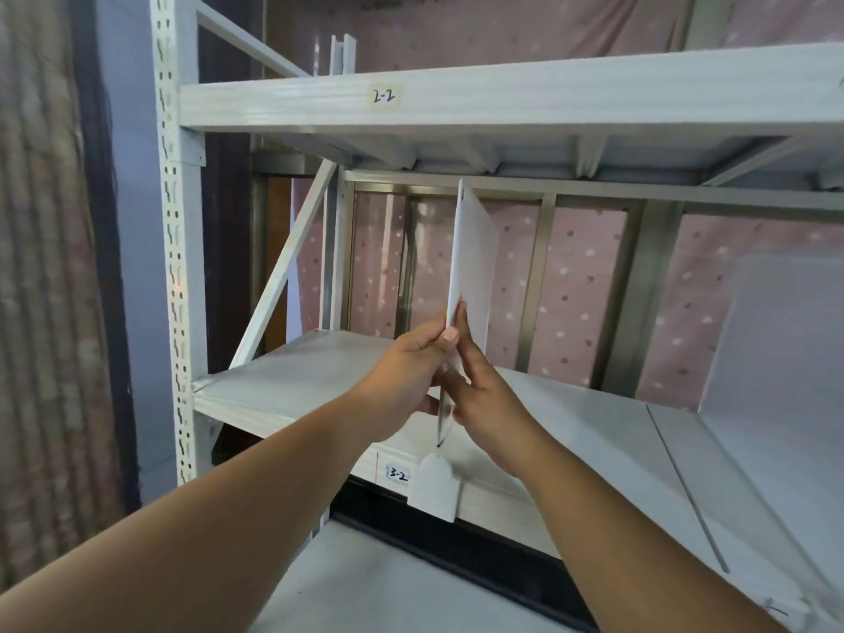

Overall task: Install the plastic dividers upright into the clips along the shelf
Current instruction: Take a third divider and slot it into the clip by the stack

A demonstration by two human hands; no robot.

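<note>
A white plastic divider (475, 262) stands upright, edge-on to me, above the front of the white metal shelf (310, 381) labelled 3-2. My left hand (406, 381) and my right hand (484, 395) pinch its near lower edge from either side. Its bottom corner meets a white clip (436, 488) that hangs on the shelf's front lip. A second translucent divider (776, 340) stands upright at the far right of the same shelf.
The shelf above (502, 98), labelled 2-2, hangs low over the divider's top. A perforated white upright post (176, 267) stands at left, with a diagonal brace (292, 262) behind it. Pink dotted fabric covers the back. A lower shelf surface (388, 587) lies beneath.
</note>
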